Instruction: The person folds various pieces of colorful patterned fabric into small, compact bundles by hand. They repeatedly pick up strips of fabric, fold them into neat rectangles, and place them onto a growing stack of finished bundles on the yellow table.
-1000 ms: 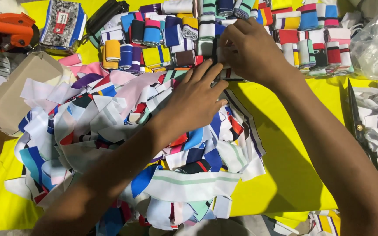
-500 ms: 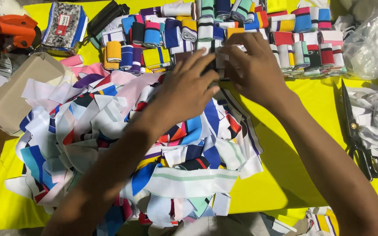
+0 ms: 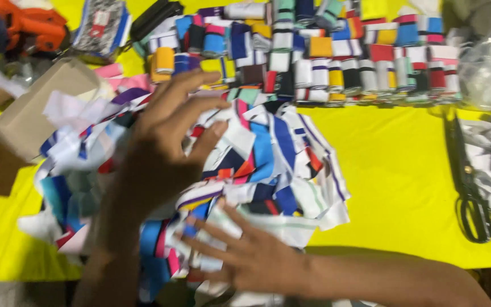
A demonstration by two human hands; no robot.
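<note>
My yellow worktop (image 3: 404, 170) carries a heap of fabric strips (image 3: 268, 159); my left hand (image 3: 171, 142) and right hand (image 3: 251, 256) lie open on it.

scraps (image 3: 268, 165): soft matt striped cloth | table cover (image 3: 393, 170): smooth yellow | scissors (image 3: 473, 193): dark metal | box (image 3: 35, 111): matt cardboard

The head camera looks steeply down, close above the yellow table (image 3: 404, 170).

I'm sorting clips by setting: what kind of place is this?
Probably a garment or textile workshop: a heap of striped fabric strips on a yellow table, rows of folded strip bundles, and black scissors.
</note>
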